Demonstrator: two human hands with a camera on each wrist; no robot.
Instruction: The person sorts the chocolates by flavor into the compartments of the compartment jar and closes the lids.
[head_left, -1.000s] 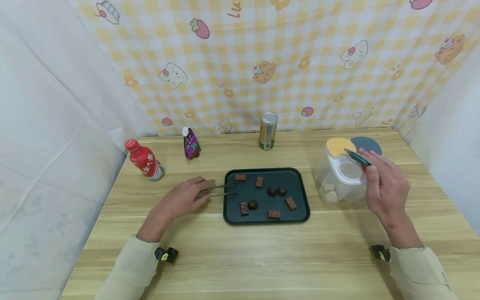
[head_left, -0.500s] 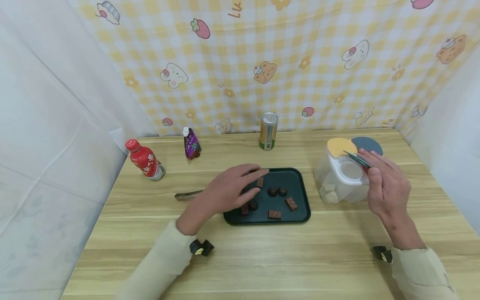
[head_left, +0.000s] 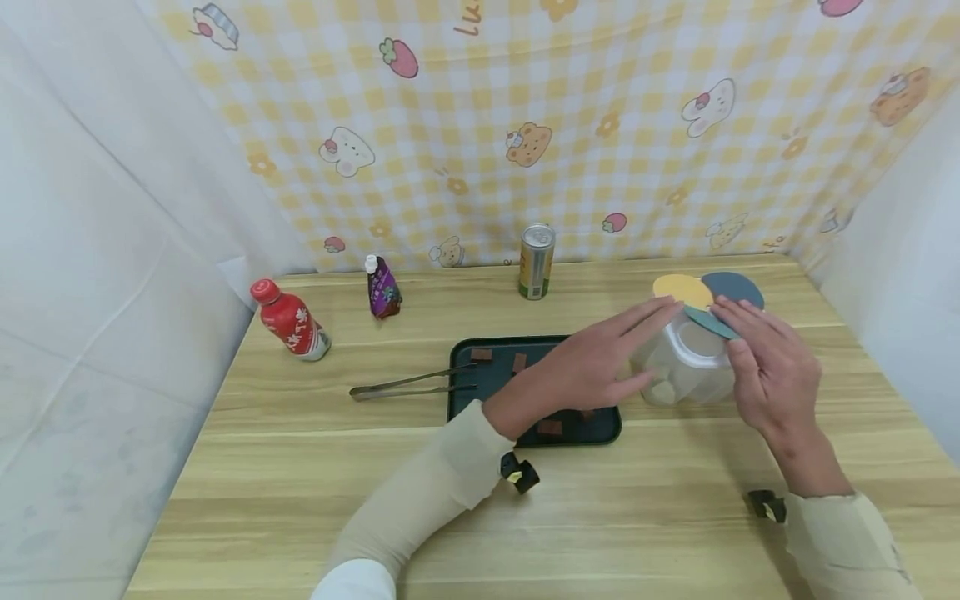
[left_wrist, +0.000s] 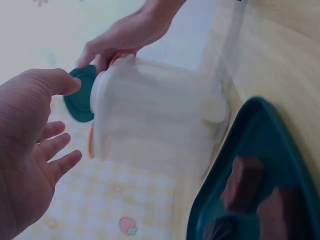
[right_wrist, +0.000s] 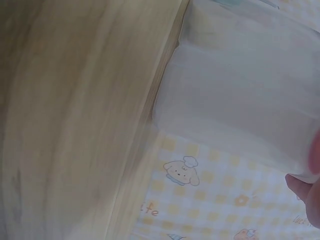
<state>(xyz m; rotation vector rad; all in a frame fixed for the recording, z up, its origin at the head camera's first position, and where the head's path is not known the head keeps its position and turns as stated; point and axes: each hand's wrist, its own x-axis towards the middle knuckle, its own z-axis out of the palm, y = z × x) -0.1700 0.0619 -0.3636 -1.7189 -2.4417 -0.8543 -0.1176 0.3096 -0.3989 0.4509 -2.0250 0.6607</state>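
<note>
A clear plastic container [head_left: 686, 375] with several colored flip lids stands at the right, pale chunks at its bottom. Its green lid [head_left: 708, 322] is tilted up beside an uncovered round opening. My right hand [head_left: 776, 371] holds that lid between fingers and thumb at the container's top. Reaching across the tray, my left hand [head_left: 592, 367] has its fingers extended, the tips at the green lid's left edge. In the left wrist view, its thumb overlaps the green lid [left_wrist: 81, 100]; whether they touch, I cannot tell. Metal tongs [head_left: 405, 387] lie with their tips over the dark tray [head_left: 468, 425].
Brown chocolates [head_left: 550, 427] lie in the tray, partly hidden by my left arm. Behind stand a can [head_left: 536, 262], a purple pouch [head_left: 383, 289] and a red bottle [head_left: 291, 321]. A checkered curtain [head_left: 450, 125] hangs at the table's back edge.
My left hand has let go of the tongs, leaving them partly on the tray, and has crossed rightward to the container's green lid. My right hand has stayed at the container.
</note>
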